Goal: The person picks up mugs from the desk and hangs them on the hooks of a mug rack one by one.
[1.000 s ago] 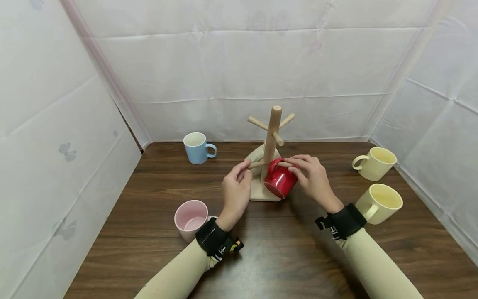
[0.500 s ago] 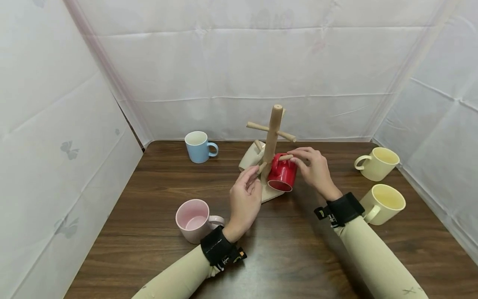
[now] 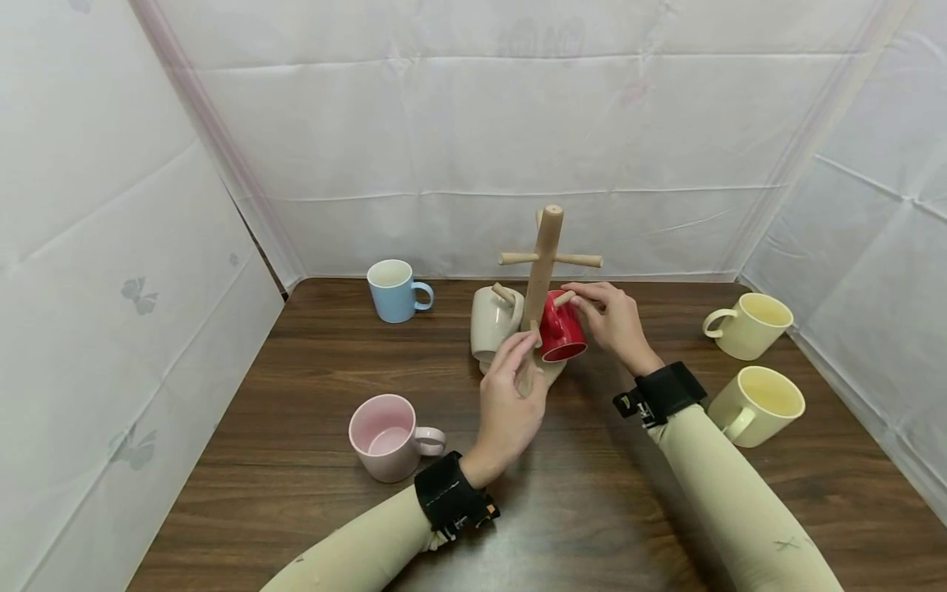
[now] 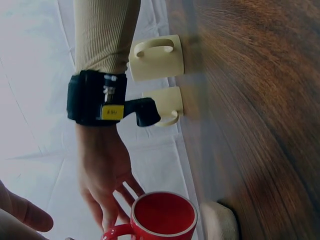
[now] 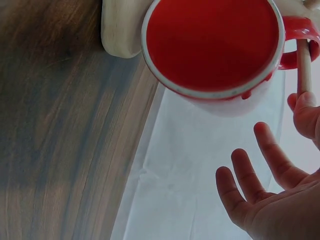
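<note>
A wooden mug tree (image 3: 543, 271) stands on the table, its upper pegs bare. From one lower peg hangs a red mug (image 3: 564, 329) by its handle, mouth tilted down; a cream mug (image 3: 494, 325) hangs on another at the left. My right hand (image 3: 610, 321) pinches the tip of the red mug's peg (image 5: 304, 70) between thumb and forefinger, other fingers spread. With its fingertips my left hand (image 3: 512, 411) pinches the front lower peg. In the left wrist view only part of the left hand shows, at the lower left, with the red mug's open mouth nearby.
A blue mug (image 3: 392, 292) stands at the back left, and a pink mug (image 3: 388, 440) sits beside the left forearm. Two yellow mugs (image 3: 755, 325) stand at the right, one near the right wrist. White cloth walls (image 3: 473, 148) enclose the table's back and sides.
The mug tree has turned on the table, its pegs swinging round. The cream mug has come into view at the left. Both hands have moved with the pegs, the left one rightward.
</note>
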`<action>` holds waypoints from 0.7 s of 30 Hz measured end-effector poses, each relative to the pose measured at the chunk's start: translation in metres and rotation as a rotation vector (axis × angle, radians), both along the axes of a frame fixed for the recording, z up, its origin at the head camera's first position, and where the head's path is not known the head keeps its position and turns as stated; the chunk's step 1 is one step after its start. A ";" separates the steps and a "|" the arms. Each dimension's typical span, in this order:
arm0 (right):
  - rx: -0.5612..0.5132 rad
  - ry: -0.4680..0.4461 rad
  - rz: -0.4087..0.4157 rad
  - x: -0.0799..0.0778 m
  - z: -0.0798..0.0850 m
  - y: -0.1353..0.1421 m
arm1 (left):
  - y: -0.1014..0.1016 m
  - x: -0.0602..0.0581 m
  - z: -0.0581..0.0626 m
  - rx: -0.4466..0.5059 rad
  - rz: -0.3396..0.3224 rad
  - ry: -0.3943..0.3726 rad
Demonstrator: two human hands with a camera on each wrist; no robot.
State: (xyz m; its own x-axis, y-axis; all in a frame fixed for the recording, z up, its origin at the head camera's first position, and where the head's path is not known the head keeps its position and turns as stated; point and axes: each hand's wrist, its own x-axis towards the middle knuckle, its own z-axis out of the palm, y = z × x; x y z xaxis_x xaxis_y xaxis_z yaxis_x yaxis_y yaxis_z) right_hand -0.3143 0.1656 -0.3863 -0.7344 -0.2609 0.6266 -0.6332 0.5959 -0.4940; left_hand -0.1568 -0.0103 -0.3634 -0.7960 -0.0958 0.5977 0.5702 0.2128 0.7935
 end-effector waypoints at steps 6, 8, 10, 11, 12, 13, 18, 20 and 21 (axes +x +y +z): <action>-0.004 -0.004 -0.014 -0.004 -0.002 -0.002 | 0.005 -0.008 -0.012 -0.035 0.002 0.012; -0.005 -0.006 -0.011 -0.005 -0.003 -0.003 | 0.005 -0.015 -0.022 -0.043 0.004 0.024; -0.008 -0.006 -0.008 -0.005 -0.004 -0.003 | 0.006 -0.020 -0.031 -0.054 0.005 0.028; -0.010 -0.006 -0.008 -0.006 -0.004 -0.002 | 0.006 -0.021 -0.033 -0.060 0.004 0.025; -0.010 -0.007 -0.008 -0.006 -0.004 -0.002 | 0.005 -0.022 -0.035 -0.063 0.002 0.021; -0.011 -0.009 -0.008 -0.006 -0.004 -0.002 | 0.005 -0.023 -0.036 -0.069 0.000 0.018; -0.011 -0.028 -0.007 -0.005 -0.005 -0.002 | 0.001 -0.023 -0.036 -0.125 0.001 0.005; -0.009 -0.033 0.000 -0.005 -0.004 -0.003 | -0.002 -0.023 -0.033 -0.160 0.001 -0.010; -0.007 -0.035 0.005 -0.006 -0.004 -0.003 | -0.004 -0.022 -0.032 -0.180 0.000 -0.021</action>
State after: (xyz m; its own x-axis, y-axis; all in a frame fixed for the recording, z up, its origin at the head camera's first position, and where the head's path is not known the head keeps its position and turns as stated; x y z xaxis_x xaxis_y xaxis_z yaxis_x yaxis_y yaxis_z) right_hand -0.3199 0.1630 -0.3906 -0.7545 -0.2603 0.6025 -0.6186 0.5888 -0.5203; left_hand -0.1791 -0.0139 -0.3952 -0.8087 0.0109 0.5881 0.5536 0.3522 0.7547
